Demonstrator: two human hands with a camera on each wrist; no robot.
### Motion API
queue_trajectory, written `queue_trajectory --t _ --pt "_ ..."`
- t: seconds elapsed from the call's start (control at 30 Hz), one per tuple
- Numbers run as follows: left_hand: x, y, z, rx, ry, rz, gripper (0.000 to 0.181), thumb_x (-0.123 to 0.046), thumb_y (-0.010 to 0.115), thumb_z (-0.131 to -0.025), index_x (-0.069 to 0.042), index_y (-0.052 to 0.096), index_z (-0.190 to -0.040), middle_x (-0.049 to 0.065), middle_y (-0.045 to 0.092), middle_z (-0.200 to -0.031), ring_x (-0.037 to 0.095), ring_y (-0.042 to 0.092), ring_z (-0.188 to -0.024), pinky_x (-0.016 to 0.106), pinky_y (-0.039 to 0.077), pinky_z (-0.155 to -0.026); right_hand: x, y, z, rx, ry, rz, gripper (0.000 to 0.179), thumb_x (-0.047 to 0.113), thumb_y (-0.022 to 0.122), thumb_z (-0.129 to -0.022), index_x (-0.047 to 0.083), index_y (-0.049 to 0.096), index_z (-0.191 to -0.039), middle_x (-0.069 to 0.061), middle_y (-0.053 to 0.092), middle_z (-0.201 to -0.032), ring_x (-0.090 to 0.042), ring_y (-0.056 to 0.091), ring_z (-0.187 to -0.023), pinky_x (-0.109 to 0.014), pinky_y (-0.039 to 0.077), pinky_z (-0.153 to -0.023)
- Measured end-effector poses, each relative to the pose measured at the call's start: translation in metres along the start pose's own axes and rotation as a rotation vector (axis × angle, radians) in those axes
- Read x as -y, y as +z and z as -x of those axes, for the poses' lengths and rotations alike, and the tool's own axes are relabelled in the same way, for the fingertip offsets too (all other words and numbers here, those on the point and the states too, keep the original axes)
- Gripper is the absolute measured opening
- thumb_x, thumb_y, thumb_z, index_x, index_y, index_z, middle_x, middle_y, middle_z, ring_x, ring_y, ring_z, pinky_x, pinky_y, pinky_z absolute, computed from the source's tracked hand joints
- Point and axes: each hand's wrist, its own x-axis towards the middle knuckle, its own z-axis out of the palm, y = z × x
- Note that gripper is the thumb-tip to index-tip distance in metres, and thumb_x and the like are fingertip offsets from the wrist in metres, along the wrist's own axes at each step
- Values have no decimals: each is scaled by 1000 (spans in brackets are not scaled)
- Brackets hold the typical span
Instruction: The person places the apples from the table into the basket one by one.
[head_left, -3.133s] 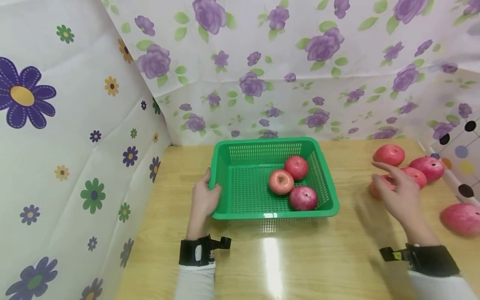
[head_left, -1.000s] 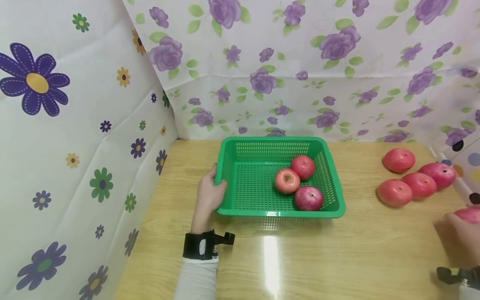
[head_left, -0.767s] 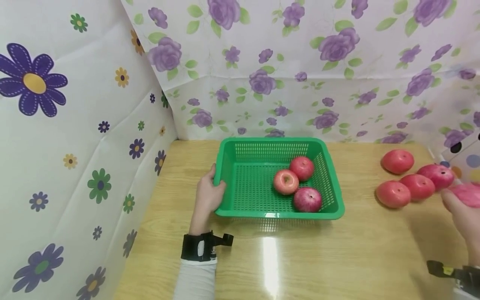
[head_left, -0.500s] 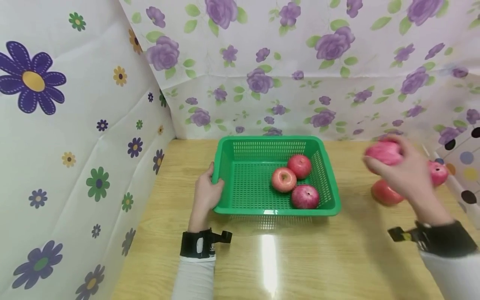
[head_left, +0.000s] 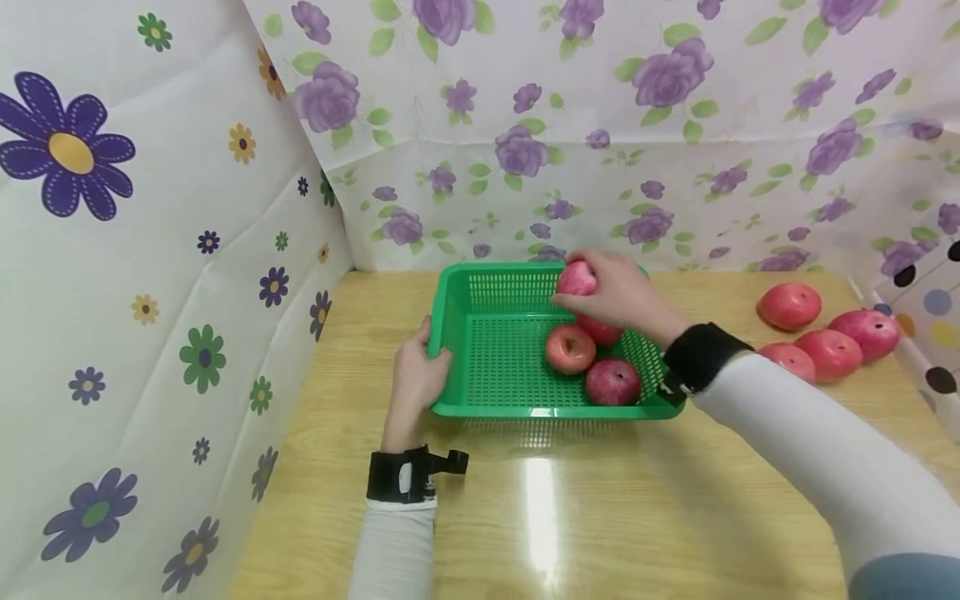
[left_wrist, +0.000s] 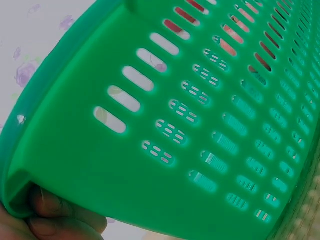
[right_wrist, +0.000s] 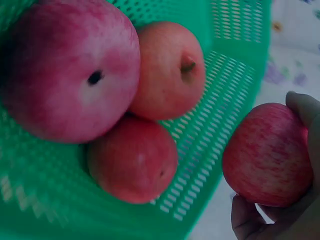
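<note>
My left hand (head_left: 420, 375) grips the left rim of the green plastic basket (head_left: 440, 333); its curled fingers (left_wrist: 65, 220) show under the rim in the left wrist view. My right hand (head_left: 618, 292) holds a streaky pink-red apple (head_left: 577, 280) over the back part of the basket. In the right wrist view, fingers and thumb lie round that apple (right_wrist: 267, 155). Beneath it, three apples lie together in the basket's right half: a light red apple with its stem up (head_left: 570, 349), a red apple (head_left: 600, 331) partly hidden by my hand, and a dark purplish-red apple (head_left: 612, 382).
Several red apples rest on the wooden table (head_left: 480, 517) at the right: one apple (head_left: 790, 306) at the back, and a row ending in a darker apple (head_left: 866, 333). My right sleeve partly covers the nearest. Flowered cloth (head_left: 517, 167) hangs behind and at the left.
My right hand picked up the apple at the far right and carried it left, past the other apples, to above the basket. My left hand stays on the rim.
</note>
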Motion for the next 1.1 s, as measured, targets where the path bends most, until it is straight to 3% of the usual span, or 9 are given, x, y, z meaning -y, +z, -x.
queue_trajectory --t 0.13,0.4,0.9,1.1 --pt "0 0 0 1 12 10 68 -6 56 -90 -1 30 -153 16 39 -152 24 65 -84 34 60 -58 12 16 -11 26 -42 70 70 60 70 -83 20 50 -137 -10 57 -121 -34 46 -114 -52 50 -85" --pt "-1 2 1 10 4 35 67 -4 56 -92 -1 29 -154 21 44 -148 27 68 -82 35 61 -58 19 27 -21 40 -60 61 73 57 70 -84 20 46 -142 -11 53 -129 -34 43 -116 -55 45 -91" --pt "1 0 -3 9 2 27 68 -5 57 -92 -2 28 -154 17 38 -153 23 63 -95 36 61 -63 18 33 -26 60 9 62 77 61 69 -83 22 44 -144 -16 48 -131 -37 41 -118 -56 51 -84" --pt "0 0 -2 -1 3 30 68 -5 57 -92 -2 29 -154 17 38 -152 22 65 -89 34 61 -61 20 41 -25 94 24 183 73 67 60 -87 23 45 -143 -26 44 -131 -42 40 -115 -59 50 -83"
